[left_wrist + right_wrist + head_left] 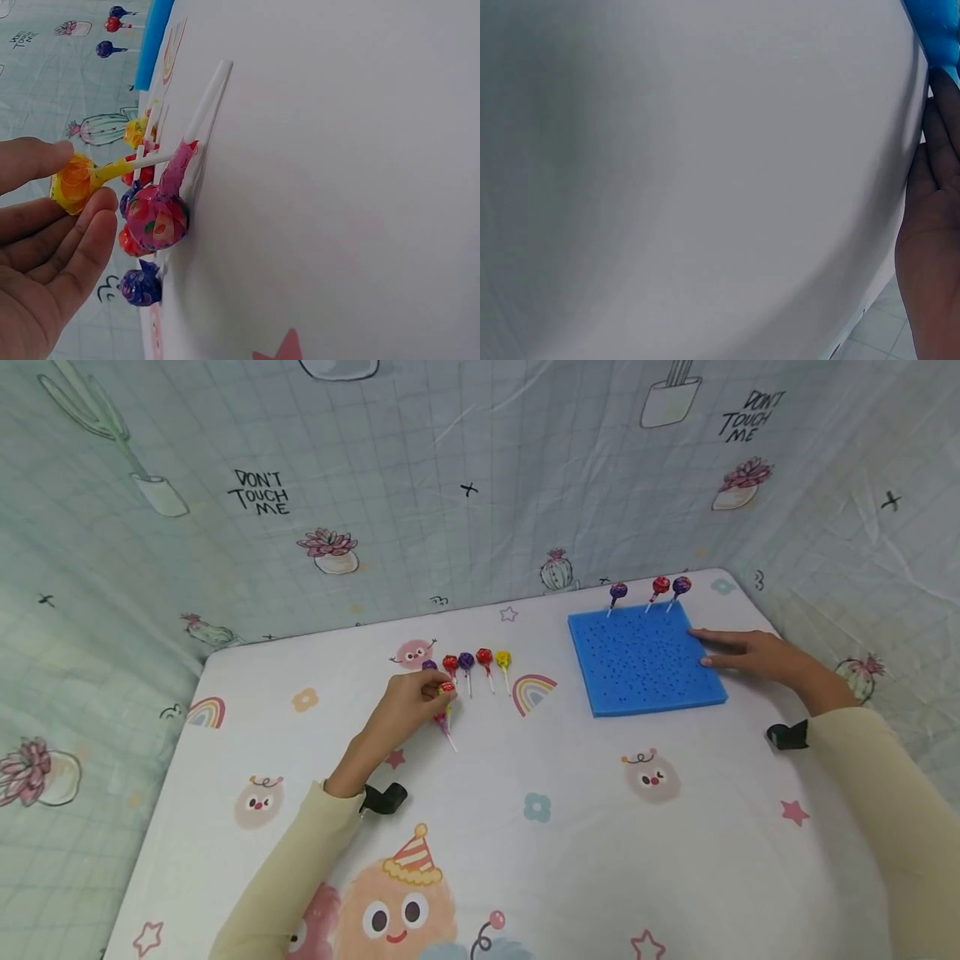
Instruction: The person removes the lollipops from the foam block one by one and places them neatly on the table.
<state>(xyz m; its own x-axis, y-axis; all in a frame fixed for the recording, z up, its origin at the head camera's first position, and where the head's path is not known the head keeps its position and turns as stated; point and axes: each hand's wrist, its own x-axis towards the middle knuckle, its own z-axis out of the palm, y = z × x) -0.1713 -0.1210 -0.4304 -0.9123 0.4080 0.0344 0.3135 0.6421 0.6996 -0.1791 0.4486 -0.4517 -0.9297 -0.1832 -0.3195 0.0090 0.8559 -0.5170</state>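
Note:
In the left wrist view, my left hand [408,706] pinches a yellow-wrapped lollipop [73,184] by its round head, its white stick pointing away from the palm. A pink-wrapped lollipop [157,217] lies on the table just beside those fingers. Behind it is a row of lollipops, among them a purple one [466,660], a red one [484,656] and a yellow one [503,657]. My right hand [757,656] touches the right edge of a blue foam board [637,660] with extended fingers. Three lollipops, such as the red one [660,585], stand in the board's far edge.
The board's top is dotted with many small holes. A white cloth [495,860] with printed cartoon figures covers the table. Patterned curtains [420,527] hang behind the table and along both sides.

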